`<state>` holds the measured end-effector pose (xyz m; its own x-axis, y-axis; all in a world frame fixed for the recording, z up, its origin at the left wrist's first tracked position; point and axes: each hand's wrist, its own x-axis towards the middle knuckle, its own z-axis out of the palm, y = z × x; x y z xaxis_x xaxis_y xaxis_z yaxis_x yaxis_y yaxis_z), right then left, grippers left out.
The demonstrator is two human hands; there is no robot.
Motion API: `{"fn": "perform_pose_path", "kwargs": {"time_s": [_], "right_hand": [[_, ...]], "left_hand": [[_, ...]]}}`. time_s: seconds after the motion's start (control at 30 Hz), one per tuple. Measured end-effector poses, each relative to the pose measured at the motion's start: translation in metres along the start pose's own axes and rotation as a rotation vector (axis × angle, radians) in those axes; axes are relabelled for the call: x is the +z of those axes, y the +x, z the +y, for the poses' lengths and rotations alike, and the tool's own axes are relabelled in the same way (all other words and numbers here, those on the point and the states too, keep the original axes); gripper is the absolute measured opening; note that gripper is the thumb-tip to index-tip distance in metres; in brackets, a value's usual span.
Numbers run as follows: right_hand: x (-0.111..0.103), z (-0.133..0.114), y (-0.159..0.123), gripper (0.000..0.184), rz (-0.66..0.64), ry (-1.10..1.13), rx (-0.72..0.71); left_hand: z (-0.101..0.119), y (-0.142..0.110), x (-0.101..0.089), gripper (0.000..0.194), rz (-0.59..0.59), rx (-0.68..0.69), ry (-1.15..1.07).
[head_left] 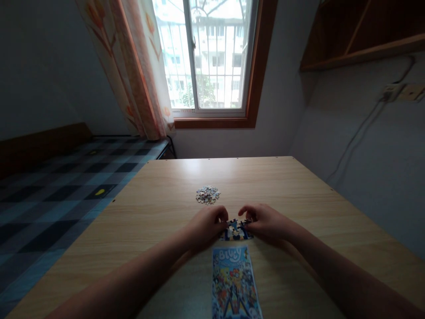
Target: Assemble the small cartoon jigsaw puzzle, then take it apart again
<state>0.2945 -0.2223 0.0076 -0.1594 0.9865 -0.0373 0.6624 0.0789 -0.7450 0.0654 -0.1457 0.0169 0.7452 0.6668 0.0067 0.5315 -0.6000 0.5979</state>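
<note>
A partly joined jigsaw puzzle (235,231), dark blue, white and light blue with a jagged upper edge, lies flat on the table between my hands. My left hand (209,222) is closed at its left edge, thumb and curled fingers gripping the side. At the right edge my right hand (265,220) is closed too, thumb and fingers pressed together on the border while the index finger arches above. The fingers partly cover both edges. Beyond my hands sits a small heap of loose puzzle pieces (207,195).
A colourful picture sheet (235,283) headed "BLUEY" lies nearest me on the wooden table (159,186). To the left is a bed with a checked cover (66,195). A window (215,62) with a flowered curtain (133,66) faces me, and a wall shelf (365,53) hangs at right.
</note>
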Motion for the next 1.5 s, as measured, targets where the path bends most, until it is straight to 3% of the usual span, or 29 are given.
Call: {"fn": "perform_pose_path", "kwargs": {"time_s": [0.27, 0.43, 0.97, 1.27, 1.5], "right_hand": [[-0.001, 0.001, 0.003, 0.022, 0.043, 0.124, -0.057], [0.0, 0.006, 0.006, 0.024, 0.124, 0.131, -0.043], [-0.003, 0.003, 0.005, 0.021, 0.16, 0.056, -0.049], [0.004, 0.017, 0.013, 0.021, 0.331, 0.039, -0.12], [0.013, 0.029, 0.021, 0.033, 0.446, 0.114, -0.185]], "left_hand": [[0.0, 0.001, -0.001, 0.02, 0.049, 0.068, 0.008], [0.002, 0.001, 0.0, 0.017, 0.094, 0.038, 0.028], [-0.002, 0.002, 0.002, 0.021, 0.157, -0.008, 0.023], [-0.006, 0.006, 0.005, 0.022, 0.224, -0.012, -0.121], [-0.015, 0.008, 0.009, 0.026, 0.244, 0.008, -0.198]]}}
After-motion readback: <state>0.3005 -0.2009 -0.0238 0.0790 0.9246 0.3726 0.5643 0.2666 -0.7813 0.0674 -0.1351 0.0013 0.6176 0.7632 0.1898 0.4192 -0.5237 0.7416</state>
